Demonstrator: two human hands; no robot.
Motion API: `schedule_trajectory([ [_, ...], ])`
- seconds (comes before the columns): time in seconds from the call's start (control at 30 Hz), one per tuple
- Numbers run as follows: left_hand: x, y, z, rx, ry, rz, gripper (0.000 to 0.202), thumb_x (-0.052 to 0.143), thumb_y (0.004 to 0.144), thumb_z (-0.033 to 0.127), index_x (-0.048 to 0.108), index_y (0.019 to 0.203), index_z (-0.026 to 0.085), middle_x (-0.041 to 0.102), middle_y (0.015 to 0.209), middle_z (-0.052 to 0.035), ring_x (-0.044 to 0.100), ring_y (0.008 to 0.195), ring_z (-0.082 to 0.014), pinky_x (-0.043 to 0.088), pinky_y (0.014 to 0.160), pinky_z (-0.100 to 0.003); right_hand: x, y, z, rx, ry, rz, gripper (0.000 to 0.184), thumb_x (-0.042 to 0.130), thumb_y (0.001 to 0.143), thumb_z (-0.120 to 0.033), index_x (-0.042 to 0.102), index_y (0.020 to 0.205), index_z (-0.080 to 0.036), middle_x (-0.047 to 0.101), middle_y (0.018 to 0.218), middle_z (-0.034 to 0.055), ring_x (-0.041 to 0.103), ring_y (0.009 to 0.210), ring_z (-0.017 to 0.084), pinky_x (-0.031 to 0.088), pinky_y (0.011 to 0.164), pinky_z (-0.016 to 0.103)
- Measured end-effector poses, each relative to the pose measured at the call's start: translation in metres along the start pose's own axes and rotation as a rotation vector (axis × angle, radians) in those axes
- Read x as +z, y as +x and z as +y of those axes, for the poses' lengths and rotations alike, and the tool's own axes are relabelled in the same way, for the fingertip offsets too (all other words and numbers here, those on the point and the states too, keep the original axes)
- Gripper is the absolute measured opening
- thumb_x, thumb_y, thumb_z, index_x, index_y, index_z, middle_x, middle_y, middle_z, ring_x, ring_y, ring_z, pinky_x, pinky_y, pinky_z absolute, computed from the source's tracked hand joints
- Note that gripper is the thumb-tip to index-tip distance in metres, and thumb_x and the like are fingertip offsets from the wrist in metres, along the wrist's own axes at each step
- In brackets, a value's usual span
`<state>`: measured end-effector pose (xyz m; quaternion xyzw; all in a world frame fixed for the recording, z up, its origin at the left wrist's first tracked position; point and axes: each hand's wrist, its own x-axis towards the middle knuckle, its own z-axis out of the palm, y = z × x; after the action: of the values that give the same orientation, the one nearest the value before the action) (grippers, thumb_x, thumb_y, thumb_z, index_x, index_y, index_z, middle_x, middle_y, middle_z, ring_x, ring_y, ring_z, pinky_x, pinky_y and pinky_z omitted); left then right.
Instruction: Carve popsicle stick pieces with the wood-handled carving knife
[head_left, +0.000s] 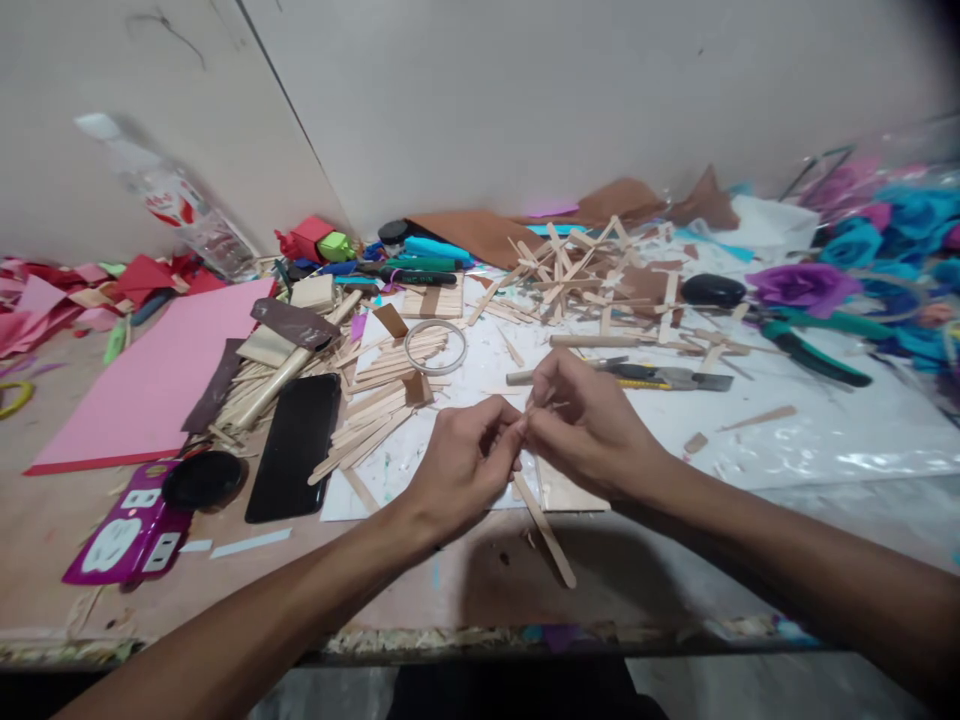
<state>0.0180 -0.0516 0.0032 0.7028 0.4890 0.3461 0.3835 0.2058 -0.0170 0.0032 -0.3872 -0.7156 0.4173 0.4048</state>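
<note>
The left hand (pixel 472 460) and right hand (pixel 592 420) met, both pinched finger to thumb, probably for fine control, gripping something too hidden to tell, near a wooden stick (pixel 547 532).

Bare left arm (pixel 300 585) slanting up from the bottom left, bare right arm (pixel 780 555) slanting in from the bottom right, left hand (pixel 461 460) and right hand (pixel 589 425) together in the middle, fingers (pixel 491 412) curled in, 2 thumbs (pixel 511 440) close together, tips in a pinch
</note>
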Motion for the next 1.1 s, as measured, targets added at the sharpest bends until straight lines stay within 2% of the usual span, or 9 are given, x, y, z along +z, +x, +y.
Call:
schedule_trajectory([
  [0.23, 0.000, 0.000, 0.000, 0.030, 0.016, 0.021, 0.022, 0.058, 0.103, 0.025, 0.065, 0.084, 0.017, 0.067, 0.066, 0.0019, 0.059, 0.059, -0.0099, 0.043, 0.060, -0.022, 0.004, 0.001, 0.002, 0.011, 0.007, 0.036, 0.021, 0.063, 0.084, -0.011, 0.050, 0.095, -0.024, 0.059, 0.073, -0.0055, 0.059, 0.058, 0.013, 0.043, 0.051, 0.023],
  [0.33, 0.004, 0.001, -0.001, 0.025, -0.022, 0.063, 0.024, 0.059, 0.104, 0.030, 0.066, 0.086, 0.017, 0.067, 0.068, 0.0001, 0.061, 0.060, -0.0111, 0.046, 0.061, -0.023, 0.003, 0.001, -0.004, 0.058, 0.130, 0.034, 0.032, 0.063, 0.083, -0.011, 0.049, 0.108, -0.025, 0.064, 0.072, -0.0067, 0.063, 0.059, 0.014, 0.047, 0.052, 0.023],
  [0.4, 0.007, 0.002, -0.001, 0.006, -0.137, 0.079, 0.026, 0.060, 0.105, 0.037, 0.067, 0.090, 0.017, 0.069, 0.071, -0.0015, 0.063, 0.061, -0.0118, 0.049, 0.061, -0.023, 0.000, 0.002, -0.010, 0.128, 0.265, 0.038, 0.039, 0.063, 0.085, -0.014, 0.046, 0.117, -0.027, 0.066, 0.069, -0.0086, 0.063, 0.054, 0.014, 0.050, 0.050, 0.023],
  [0.43, 0.009, 0.002, -0.001, -0.005, -0.209, 0.083, 0.028, 0.060, 0.105, 0.040, 0.068, 0.093, 0.017, 0.070, 0.072, -0.0021, 0.064, 0.061, -0.0120, 0.051, 0.061, -0.024, -0.001, 0.003, -0.012, 0.166, 0.317, 0.035, 0.037, 0.064, 0.086, -0.016, 0.048, 0.117, -0.026, 0.066, 0.067, -0.0089, 0.061, 0.051, 0.013, 0.051, 0.048, 0.023],
  [0.53, 0.012, 0.004, 0.001, -0.053, -0.353, 0.079, 0.032, 0.065, 0.103, 0.047, 0.068, 0.095, 0.016, 0.070, 0.071, -0.0022, 0.066, 0.060, -0.0118, 0.055, 0.060, -0.023, -0.006, 0.005, -0.018, 0.238, 0.359, -0.036, 0.011, 0.066, 0.087, -0.022, 0.058, 0.094, -0.020, 0.064, 0.060, -0.0053, 0.057, 0.045, 0.011, 0.049, 0.041, 0.021],
  [0.63, 0.013, 0.004, 0.003, -0.095, -0.389, 0.065, 0.034, 0.068, 0.101, 0.049, 0.068, 0.092, 0.016, 0.068, 0.070, -0.0014, 0.065, 0.058, -0.0107, 0.055, 0.057, -0.022, -0.012, 0.007, -0.021, 0.240, 0.332, -0.119, 0.013, 0.067, 0.087, -0.024, 0.063, 0.077, -0.017, 0.065, 0.058, -0.0015, 0.056, 0.044, 0.009, 0.047, 0.039, 0.019],
  [0.8, 0.011, 0.003, 0.003, -0.113, -0.433, 0.013, 0.031, 0.067, 0.102, 0.045, 0.066, 0.092, 0.016, 0.069, 0.075, -0.0012, 0.063, 0.057, -0.0085, 0.053, 0.053, -0.019, -0.019, 0.008, -0.019, 0.223, 0.308, -0.168, 0.012, 0.066, 0.086, -0.020, 0.067, 0.074, -0.016, 0.062, 0.052, -0.0030, 0.054, 0.042, 0.008, 0.045, 0.039, 0.018],
  [1.1, 0.008, 0.001, 0.000, -0.055, -0.318, -0.031, 0.027, 0.066, 0.104, 0.042, 0.064, 0.093, 0.017, 0.068, 0.073, 0.0005, 0.062, 0.059, -0.0080, 0.050, 0.055, -0.018, -0.010, 0.002, -0.008, 0.194, 0.322, -0.092, 0.014, 0.067, 0.085, -0.018, 0.062, 0.072, -0.019, 0.059, 0.050, -0.0056, 0.049, 0.039, 0.008, 0.038, 0.037, 0.019],
])
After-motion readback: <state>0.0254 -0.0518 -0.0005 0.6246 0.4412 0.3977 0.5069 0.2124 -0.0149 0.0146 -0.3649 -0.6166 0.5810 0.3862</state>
